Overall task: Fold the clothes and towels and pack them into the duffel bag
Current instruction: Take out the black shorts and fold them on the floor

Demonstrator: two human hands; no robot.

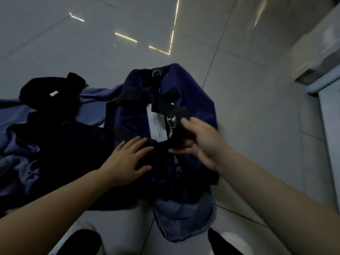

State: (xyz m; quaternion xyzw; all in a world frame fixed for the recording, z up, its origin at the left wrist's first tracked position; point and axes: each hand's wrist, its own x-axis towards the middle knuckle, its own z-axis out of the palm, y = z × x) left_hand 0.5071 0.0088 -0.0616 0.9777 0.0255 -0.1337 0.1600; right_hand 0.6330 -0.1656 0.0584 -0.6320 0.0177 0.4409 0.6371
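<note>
Your left hand (127, 159): fingers spread, pressed flat on dark cloth (73, 144) beside duffel bag (195, 100). Your right hand (198, 142): fingers curled, pinching black strap (176, 133) over bag.

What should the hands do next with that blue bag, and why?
Probably lift the black strap aside and spread the duffel bag open. The right hand pinches the strap lying across the bag's top, the left hand presses flat on dark cloth, and the clothes pile beside it sits unfolded on the floor.
</note>
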